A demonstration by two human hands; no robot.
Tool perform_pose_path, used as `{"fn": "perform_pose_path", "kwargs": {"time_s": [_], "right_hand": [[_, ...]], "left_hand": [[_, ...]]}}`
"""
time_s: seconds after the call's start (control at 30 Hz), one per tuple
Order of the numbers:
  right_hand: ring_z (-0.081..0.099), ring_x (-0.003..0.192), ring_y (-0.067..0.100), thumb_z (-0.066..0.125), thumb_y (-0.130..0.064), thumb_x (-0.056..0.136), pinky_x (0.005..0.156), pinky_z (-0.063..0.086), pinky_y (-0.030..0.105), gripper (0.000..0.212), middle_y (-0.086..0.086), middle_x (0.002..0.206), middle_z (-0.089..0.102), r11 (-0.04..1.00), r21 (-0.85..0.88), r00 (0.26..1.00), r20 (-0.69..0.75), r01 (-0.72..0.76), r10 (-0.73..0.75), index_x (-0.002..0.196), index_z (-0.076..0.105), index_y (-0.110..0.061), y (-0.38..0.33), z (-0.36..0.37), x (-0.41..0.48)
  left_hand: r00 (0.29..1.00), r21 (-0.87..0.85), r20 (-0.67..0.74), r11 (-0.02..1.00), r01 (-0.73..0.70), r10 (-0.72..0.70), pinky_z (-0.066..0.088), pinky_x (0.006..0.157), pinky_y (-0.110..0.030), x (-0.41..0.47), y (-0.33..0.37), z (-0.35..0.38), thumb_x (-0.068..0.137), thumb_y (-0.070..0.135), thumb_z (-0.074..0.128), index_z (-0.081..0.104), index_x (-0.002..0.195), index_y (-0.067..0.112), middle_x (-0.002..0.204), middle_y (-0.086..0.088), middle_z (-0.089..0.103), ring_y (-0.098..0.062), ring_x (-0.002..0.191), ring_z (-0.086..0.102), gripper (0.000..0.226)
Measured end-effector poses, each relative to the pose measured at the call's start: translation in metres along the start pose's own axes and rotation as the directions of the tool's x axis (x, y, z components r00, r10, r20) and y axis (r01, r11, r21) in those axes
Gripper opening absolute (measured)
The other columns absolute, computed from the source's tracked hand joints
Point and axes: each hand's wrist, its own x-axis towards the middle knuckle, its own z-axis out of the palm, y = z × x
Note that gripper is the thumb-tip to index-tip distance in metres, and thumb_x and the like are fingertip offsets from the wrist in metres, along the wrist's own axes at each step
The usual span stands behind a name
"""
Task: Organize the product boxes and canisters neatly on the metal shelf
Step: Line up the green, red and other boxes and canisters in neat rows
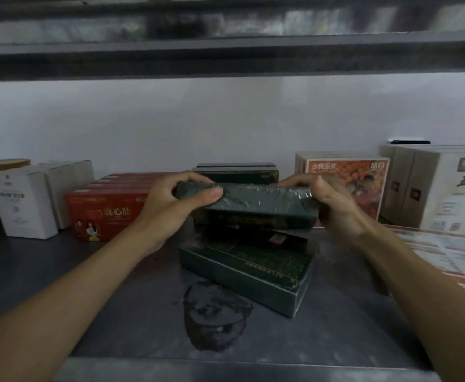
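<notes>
Two-handed hold on a shrink-wrapped dark green box (261, 205), level, lifted above the metal shelf (88, 285). Round its nine o'clock end, left hand (168, 208) curled, thumb on the near face; right hand (333, 208) wrapped round the three o'clock end. At six o'clock, lying flat, a second green box (242, 274), gold print too small to read. At nine, red box (110, 213); at three, orange box (347, 183) reading 沙棘原浆, then white box (452, 194) marked 五行.
</notes>
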Motion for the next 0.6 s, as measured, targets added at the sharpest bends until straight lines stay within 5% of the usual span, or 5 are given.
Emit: {"fn": "perform_pose_path", "kwargs": {"time_s": [0.1, 0.2, 0.37, 0.6], "right_hand": [[0.071, 0.093, 0.013, 0.086, -0.062, 0.051, 0.072, 0.056, 0.026, 0.067, -0.003, 0.094, 0.076, 0.999, -0.027, 0.999, 0.026, 0.033, -0.033, 0.1, 0.068, -0.02, 0.002, -0.003, -0.001], [0.07, 0.085, -0.001, 0.088, -0.013, 0.059, 0.067, 0.058, 0.018, 0.048, -0.006, 0.09, 0.074, 0.997, -0.081, 1.0, -0.021, -0.018, 0.017, 0.1, 0.063, -0.016, 0.008, 0.0, 0.001], [0.069, 0.098, 0.005, 0.084, -0.031, 0.053, 0.085, 0.056, 0.022, 0.057, -0.008, 0.101, 0.075, 0.996, -0.059, 0.977, -0.207, -0.062, 0.049, 0.106, 0.066, -0.022, 0.021, -0.002, 0.006], [0.071, 0.095, 0.012, 0.083, -0.02, 0.064, 0.077, 0.057, 0.022, 0.045, -0.001, 0.103, 0.074, 0.991, 0.117, 0.945, -0.312, -0.068, 0.102, 0.106, 0.065, -0.021, 0.025, 0.009, 0.007]], "left_hand": [[0.996, -0.008, -0.084, 0.999, 0.037, -0.037, 0.047, 0.098, -0.052, 0.009, 0.004, 0.006, 0.053, 0.065, 0.08, 0.074, 0.077, 0.029, 0.089, 0.004, 0.072, -0.022, 0.103, 0.065, 0.044], [0.993, -0.082, -0.109, 0.996, 0.045, -0.054, 0.046, 0.099, -0.056, 0.013, 0.009, 0.014, 0.054, 0.065, 0.08, 0.074, 0.075, 0.029, 0.089, 0.001, 0.073, -0.024, 0.101, 0.066, 0.042], [0.996, -0.144, -0.02, 0.986, 0.083, -0.087, 0.05, 0.093, -0.032, 0.009, -0.006, 0.013, 0.069, 0.047, 0.076, 0.065, 0.097, 0.034, 0.096, 0.018, 0.072, 0.0, 0.098, 0.066, 0.033], [0.975, 0.064, 0.147, 0.986, 0.156, -0.164, 0.045, 0.093, -0.017, 0.001, -0.023, 0.008, 0.06, 0.035, 0.082, 0.05, 0.122, 0.04, 0.118, 0.019, 0.061, 0.01, 0.106, 0.057, 0.069]]}}
